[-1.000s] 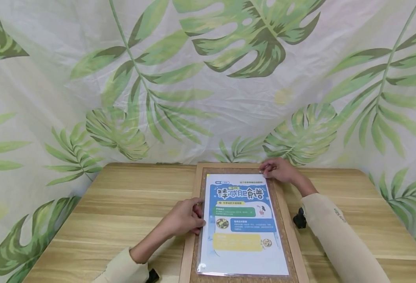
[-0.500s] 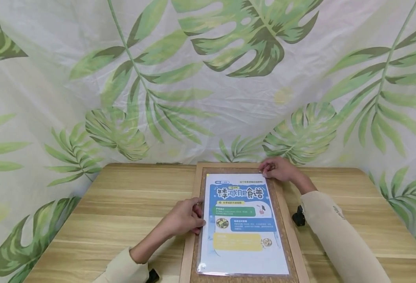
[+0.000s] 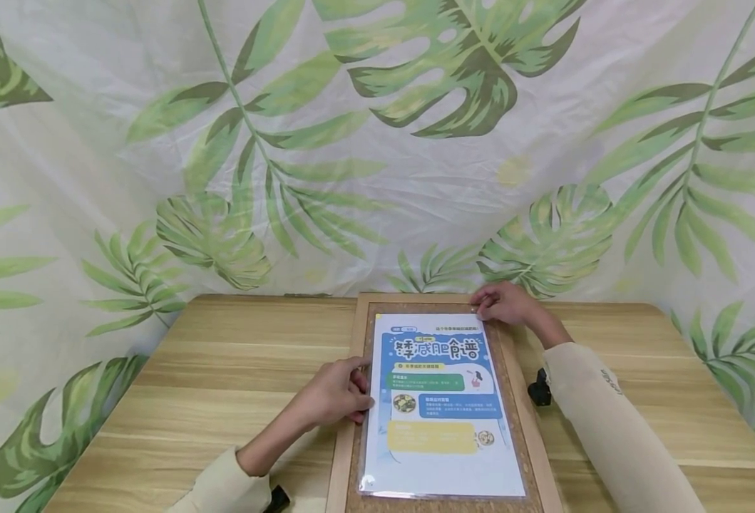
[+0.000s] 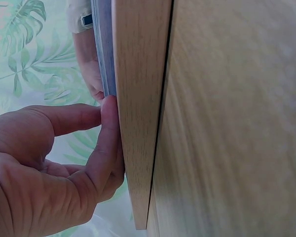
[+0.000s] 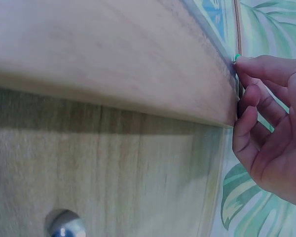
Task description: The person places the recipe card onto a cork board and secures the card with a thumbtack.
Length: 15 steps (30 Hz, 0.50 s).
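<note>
A laminated poster (image 3: 444, 474) with blue, green and yellow panels lies on a wood-framed cork board (image 3: 532, 434). My left hand (image 3: 334, 392) is at the poster's left edge; in the left wrist view its thumb and forefinger pinch there, other fingers against the frame's side. At the poster's upper right corner, my right hand (image 3: 508, 305) pinches a small push pin (image 5: 237, 58), of which only a bit of green shows in the right wrist view. A tiny yellow pin (image 3: 378, 315) marks the upper left corner.
The board rests on a wood-grain table (image 3: 236, 370), its far end close to a leaf-patterned curtain (image 3: 377, 142). In the right wrist view a round shiny object (image 5: 66, 224) sits low on the wooden surface; what it is cannot be made out.
</note>
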Each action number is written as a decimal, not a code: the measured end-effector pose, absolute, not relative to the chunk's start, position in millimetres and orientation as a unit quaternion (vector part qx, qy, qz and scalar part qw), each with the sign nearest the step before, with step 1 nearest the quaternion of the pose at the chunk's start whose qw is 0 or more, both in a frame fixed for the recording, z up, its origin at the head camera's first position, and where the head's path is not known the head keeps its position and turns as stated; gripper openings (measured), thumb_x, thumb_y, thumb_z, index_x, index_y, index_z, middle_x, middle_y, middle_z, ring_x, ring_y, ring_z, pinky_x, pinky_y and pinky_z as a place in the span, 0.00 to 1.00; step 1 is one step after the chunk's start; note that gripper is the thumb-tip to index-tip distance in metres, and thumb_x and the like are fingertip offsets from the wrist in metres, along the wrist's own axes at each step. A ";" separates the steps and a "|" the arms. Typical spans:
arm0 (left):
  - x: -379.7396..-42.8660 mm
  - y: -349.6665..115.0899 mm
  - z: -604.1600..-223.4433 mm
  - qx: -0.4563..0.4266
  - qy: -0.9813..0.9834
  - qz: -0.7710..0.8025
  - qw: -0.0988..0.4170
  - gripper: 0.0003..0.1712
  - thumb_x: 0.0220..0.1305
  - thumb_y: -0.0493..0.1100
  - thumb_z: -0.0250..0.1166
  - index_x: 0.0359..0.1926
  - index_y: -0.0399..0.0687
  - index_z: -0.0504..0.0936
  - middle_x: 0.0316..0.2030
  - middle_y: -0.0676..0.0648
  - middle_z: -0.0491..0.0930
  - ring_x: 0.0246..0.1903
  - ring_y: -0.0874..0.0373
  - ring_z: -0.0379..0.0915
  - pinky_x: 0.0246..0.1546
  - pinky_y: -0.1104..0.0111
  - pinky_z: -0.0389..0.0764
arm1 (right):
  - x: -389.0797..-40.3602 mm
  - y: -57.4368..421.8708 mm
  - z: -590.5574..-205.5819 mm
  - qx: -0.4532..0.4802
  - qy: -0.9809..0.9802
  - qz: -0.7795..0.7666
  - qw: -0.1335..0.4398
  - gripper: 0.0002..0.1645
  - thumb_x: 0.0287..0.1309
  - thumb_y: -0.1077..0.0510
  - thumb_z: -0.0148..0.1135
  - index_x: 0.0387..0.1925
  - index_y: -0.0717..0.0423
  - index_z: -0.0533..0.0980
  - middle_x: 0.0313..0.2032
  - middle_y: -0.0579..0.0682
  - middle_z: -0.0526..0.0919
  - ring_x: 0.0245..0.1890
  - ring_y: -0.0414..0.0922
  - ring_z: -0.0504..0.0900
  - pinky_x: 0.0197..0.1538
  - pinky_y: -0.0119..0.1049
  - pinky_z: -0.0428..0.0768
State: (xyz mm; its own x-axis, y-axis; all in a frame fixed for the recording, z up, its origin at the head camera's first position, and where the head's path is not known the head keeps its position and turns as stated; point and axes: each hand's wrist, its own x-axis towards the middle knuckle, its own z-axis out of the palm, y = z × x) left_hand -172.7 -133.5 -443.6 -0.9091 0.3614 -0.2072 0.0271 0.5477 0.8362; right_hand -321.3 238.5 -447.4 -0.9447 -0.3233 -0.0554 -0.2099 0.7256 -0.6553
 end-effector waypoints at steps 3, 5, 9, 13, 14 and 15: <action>-172.8 -133.3 -444.5 0.114 0.861 0.462 0.180 0.42 0.63 0.27 0.72 0.76 0.27 0.67 0.37 0.42 0.79 0.26 0.58 0.83 0.26 0.66 0.91 | -321.2 239.3 -448.0 -0.144 0.922 -0.349 0.086 0.18 0.66 0.64 0.70 0.56 0.66 0.84 0.41 0.56 0.90 0.40 0.44 0.82 0.45 0.33 0.79; -172.7 -133.2 -444.7 0.114 0.861 0.462 0.180 0.42 0.63 0.27 0.72 0.76 0.27 0.66 0.37 0.42 0.79 0.26 0.58 0.83 0.26 0.66 0.91 | -320.8 239.6 -447.6 -0.143 0.919 -0.356 0.087 0.18 0.66 0.64 0.70 0.55 0.66 0.84 0.41 0.57 0.90 0.39 0.44 0.82 0.44 0.33 0.79; -172.9 -133.1 -445.2 0.115 0.862 0.461 0.177 0.42 0.63 0.27 0.72 0.76 0.27 0.66 0.37 0.42 0.80 0.25 0.58 0.83 0.26 0.66 0.90 | -319.9 239.5 -446.2 -0.135 0.916 -0.366 0.089 0.17 0.66 0.65 0.70 0.55 0.66 0.84 0.40 0.57 0.90 0.38 0.44 0.81 0.42 0.33 0.79; -173.6 -132.9 -445.9 0.117 0.864 0.458 0.174 0.42 0.63 0.27 0.73 0.76 0.27 0.66 0.37 0.43 0.80 0.25 0.58 0.83 0.26 0.66 0.90 | -320.5 238.6 -446.7 -0.133 0.918 -0.364 0.082 0.16 0.66 0.65 0.70 0.54 0.66 0.85 0.41 0.58 0.89 0.38 0.45 0.81 0.42 0.33 0.79; -173.7 -132.9 -446.1 0.116 0.864 0.457 0.174 0.43 0.63 0.27 0.73 0.76 0.27 0.66 0.37 0.43 0.80 0.25 0.58 0.83 0.26 0.66 0.90 | -320.9 238.2 -447.4 -0.131 0.919 -0.362 0.080 0.16 0.66 0.65 0.70 0.54 0.65 0.85 0.40 0.58 0.89 0.39 0.45 0.81 0.42 0.33 0.79; -173.7 -132.9 -446.2 0.116 0.864 0.457 0.174 0.42 0.63 0.27 0.73 0.76 0.27 0.66 0.37 0.43 0.80 0.25 0.58 0.83 0.26 0.67 0.90 | -321.1 237.8 -447.7 -0.131 0.920 -0.361 0.077 0.15 0.66 0.65 0.70 0.53 0.65 0.85 0.40 0.57 0.89 0.39 0.45 0.81 0.42 0.33 0.78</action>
